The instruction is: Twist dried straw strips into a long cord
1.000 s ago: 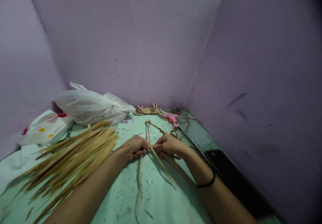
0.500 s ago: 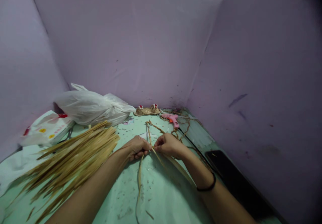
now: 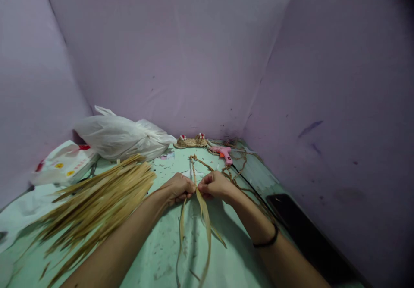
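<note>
Between my two hands runs a thin twisted cord (image 3: 193,169) of dry plant fibre, stretching away from me over the pale green surface. My left hand (image 3: 181,189) is closed in a pinch on its near end. Close against it, my right hand (image 3: 214,185) pinches the same spot with curled fingers. Loose flat strips (image 3: 206,223) hang from the pinch toward me, one of them below my left fingers. The exact grip of the fingertips is partly hidden. A bundle of dry straw-coloured strips (image 3: 106,210) lies beside my left forearm.
At the back stand a tied white plastic bag (image 3: 123,137), a woven piece with red-and-white decorations (image 3: 190,142) and a pink glue gun (image 3: 224,153) with a black cable. A white packet (image 3: 64,163) lies left; a dark phone-like slab (image 3: 307,236) lies right. Purple walls enclose the surface.
The strips by my right hand have swung inward and now hang below the pinch, spread toward me. Both hands stay together at the cord. The view has shifted slightly.
</note>
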{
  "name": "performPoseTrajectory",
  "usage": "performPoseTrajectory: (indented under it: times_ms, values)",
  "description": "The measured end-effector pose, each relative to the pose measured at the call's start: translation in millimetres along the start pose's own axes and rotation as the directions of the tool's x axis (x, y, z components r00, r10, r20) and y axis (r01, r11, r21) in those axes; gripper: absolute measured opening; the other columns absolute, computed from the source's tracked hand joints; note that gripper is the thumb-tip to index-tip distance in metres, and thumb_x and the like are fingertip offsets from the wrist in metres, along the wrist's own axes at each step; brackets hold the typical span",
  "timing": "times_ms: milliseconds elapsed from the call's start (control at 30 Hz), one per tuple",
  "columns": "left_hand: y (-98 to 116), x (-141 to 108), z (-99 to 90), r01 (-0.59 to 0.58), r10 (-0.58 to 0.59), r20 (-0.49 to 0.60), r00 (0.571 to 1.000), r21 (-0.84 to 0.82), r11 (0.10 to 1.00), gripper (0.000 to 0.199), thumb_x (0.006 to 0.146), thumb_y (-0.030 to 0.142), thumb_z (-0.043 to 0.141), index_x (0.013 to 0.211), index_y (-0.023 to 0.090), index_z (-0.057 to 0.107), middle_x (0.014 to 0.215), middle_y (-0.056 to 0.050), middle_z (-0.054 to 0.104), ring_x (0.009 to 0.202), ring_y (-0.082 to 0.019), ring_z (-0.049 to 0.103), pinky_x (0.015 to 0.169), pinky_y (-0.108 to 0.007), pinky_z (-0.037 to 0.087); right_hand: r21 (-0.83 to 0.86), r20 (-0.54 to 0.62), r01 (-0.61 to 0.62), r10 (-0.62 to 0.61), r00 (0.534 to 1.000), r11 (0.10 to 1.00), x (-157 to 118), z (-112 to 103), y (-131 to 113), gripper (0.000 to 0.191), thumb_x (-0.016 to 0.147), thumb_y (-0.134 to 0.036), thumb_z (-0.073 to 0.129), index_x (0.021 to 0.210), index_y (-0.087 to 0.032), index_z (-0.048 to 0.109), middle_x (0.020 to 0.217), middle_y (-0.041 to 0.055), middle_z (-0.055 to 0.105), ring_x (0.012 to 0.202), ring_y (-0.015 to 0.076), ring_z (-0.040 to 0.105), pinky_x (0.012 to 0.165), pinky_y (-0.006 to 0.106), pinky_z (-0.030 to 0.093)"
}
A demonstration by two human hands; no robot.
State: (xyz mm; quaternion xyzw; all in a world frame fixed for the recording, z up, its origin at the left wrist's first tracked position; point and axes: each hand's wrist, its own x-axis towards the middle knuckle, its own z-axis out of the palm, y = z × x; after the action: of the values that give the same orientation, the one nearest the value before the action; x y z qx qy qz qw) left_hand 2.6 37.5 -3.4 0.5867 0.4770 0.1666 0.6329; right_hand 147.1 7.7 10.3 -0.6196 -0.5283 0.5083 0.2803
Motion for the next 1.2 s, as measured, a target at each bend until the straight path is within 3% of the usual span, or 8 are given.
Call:
performPoseTrajectory:
  times_ms: [100,233,400,500,600,833,1033,1200]
  values:
    - [0.2,0.2,0.2,0.003,-0.004,-0.007,1.000,-0.031,1.000,0.002,0.048,0.014,0.046,0.050,0.014,0.048,0.033,0.005,0.039,0.026,-0.003,0.022,0.029,-0.018,0.009,0.096,-0.045,-0.039,0.043,0.998,0.995,4.4,3.2,3.0,0.017,0.060,-0.005,0.057,0.047,-0.012,0.051,0.035,-0.0051,0.045,0.034,0.0050,0.039,0.038,0.016,0.032]
    - [0.2,0.5,0.0,-0.021,0.020,-0.013,1.000,-0.059,0.998,0.008,0.049,0.015,0.048,0.054,0.012,0.053,0.031,0.006,0.036,0.026,-0.004,0.022,0.029,-0.018,0.010,0.258,-0.037,-0.135,0.150,0.988,0.957,2.1,6.5,1.6,0.018,0.065,-0.007,0.058,0.053,-0.014,0.046,0.039,-0.0048,0.046,0.037,0.0060,0.042,0.043,0.018,0.041]
    - [3.4,-1.9,0.6,-0.078,0.078,-0.004,0.997,-0.045,0.996,0.007,0.051,0.017,0.050,0.051,0.011,0.054,0.033,0.004,0.041,0.026,-0.003,0.024,0.030,-0.019,0.011,0.409,0.173,-0.209,0.149,0.974,0.888,-3.1,9.1,-1.4,0.009,0.073,-0.006,0.049,0.067,-0.013,0.048,0.049,-0.0014,0.051,0.044,0.0088,0.051,0.048,0.022,0.047]
    - [6.3,-3.1,1.7,-0.070,0.070,-0.031,0.997,-0.003,0.998,0.007,0.051,0.015,0.049,0.050,0.011,0.055,0.031,0.005,0.038,0.026,-0.003,0.024,0.030,-0.019,0.012,0.389,0.210,-0.239,0.167,0.963,0.890,-2.0,7.9,-0.7,0.013,0.072,-0.004,0.047,0.060,-0.011,0.047,0.045,-0.0032,0.045,0.033,0.0026,0.035,0.033,0.013,0.030]
    - [7.4,-2.9,2.1,-0.044,0.046,-0.048,0.998,0.045,0.998,0.008,0.052,0.014,0.049,0.052,0.011,0.056,0.031,0.006,0.037,0.025,-0.003,0.023,0.030,-0.018,0.013,0.287,0.185,-0.262,0.215,0.959,0.922,0.6,5.3,1.7,0.019,0.071,-0.009,0.049,0.053,-0.012,0.044,0.037,-0.0065,0.035,0.028,0.0009,0.021,0.028,0.013,0.012]
    - [5.4,-3.6,-4.0,-0.090,0.073,0.088,0.993,0.213,0.973,0.008,0.055,0.015,0.050,0.047,0.013,0.051,0.037,0.003,0.042,0.029,-0.005,0.032,0.034,-0.019,0.021,0.220,-0.015,-0.142,0.149,0.989,0.965,5.5,6.5,10.4,0.012,0.058,-0.010,0.057,0.052,-0.013,0.048,0.034,-0.0073,0.041,0.026,0.0020,0.023,0.029,0.017,0.011]
    - [15.1,-9.7,-5.8,0.030,0.035,-0.141,0.989,0.439,0.898,0.010,0.055,0.017,0.056,0.046,0.012,0.055,0.037,0.001,0.044,0.036,-0.008,0.035,0.038,-0.020,0.023,0.230,0.016,-0.163,0.164,0.986,0.959,7.4,5.6,14.2,0.007,0.056,-0.011,0.057,0.052,-0.013,0.050,0.034,-0.0066,0.044,0.026,0.0024,0.021,0.029,0.018,0.010]
    - [18.1,-21.2,19.9,-0.022,0.172,-0.214,0.962,0.564,0.825,0.012,0.054,0.019,0.061,0.047,0.014,0.053,0.041,0.001,0.041,0.045,-0.011,0.042,0.044,-0.020,0.024,0.278,0.071,-0.187,0.174,0.982,0.942,7.8,4.0,15.9,0.005,0.056,-0.012,0.052,0.054,-0.015,0.049,0.032,-0.0073,0.041,0.026,0.0031,0.019,0.029,0.018,0.009]
